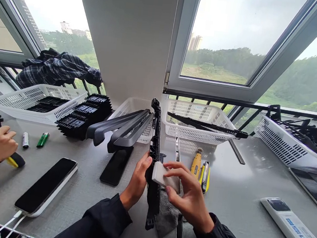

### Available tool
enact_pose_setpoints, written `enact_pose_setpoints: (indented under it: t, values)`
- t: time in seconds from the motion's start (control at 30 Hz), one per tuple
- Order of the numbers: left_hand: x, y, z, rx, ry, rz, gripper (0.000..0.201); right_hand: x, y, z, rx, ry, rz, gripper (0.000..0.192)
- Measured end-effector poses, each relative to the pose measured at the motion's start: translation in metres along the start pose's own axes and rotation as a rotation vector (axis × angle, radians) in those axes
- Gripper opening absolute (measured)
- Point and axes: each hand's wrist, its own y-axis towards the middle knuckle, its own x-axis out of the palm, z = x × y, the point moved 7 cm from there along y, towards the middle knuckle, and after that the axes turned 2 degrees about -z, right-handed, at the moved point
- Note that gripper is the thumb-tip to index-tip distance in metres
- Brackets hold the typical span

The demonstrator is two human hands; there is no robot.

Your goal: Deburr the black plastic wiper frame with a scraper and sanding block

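The left hand grips with curled fingers the long black plastic strip, while the right hand pinches a small white rectangular block against it.

There is only one view, and it comes from a camera on the person's head. It looks forward and down over the grey table, toward the white pillar between the two windows. The pillar stands almost in the middle of the picture, so the camera faces it nearly straight. The camera is close to the table: the left hand and the right hand appear large, just below the pillar. The lens is wide, and the window frames on both sides of the pillar lean outward.
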Motion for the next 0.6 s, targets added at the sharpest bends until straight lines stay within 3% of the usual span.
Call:
enact_pose_setpoints:
  t: [0.23, 0.43, 0.6]
  values:
    - [-0.005, 0.0, 0.006, 0.069, 0.139, 0.041, 0.042, 0.016, -0.002, -0.006, -0.068, -0.112, -0.052, 0.034]
    - [0.014, 0.001, 0.004, 0.072, 0.187, -0.201, 0.041, 0.013, -0.001, 0.003, -0.106, -0.192, -0.012, 0.037]
    - [0.011, 0.005, 0.0, 0.032, 0.149, -0.205, 0.045, -0.01, -0.006, 0.001, -0.091, -0.093, 0.105, 0.025]
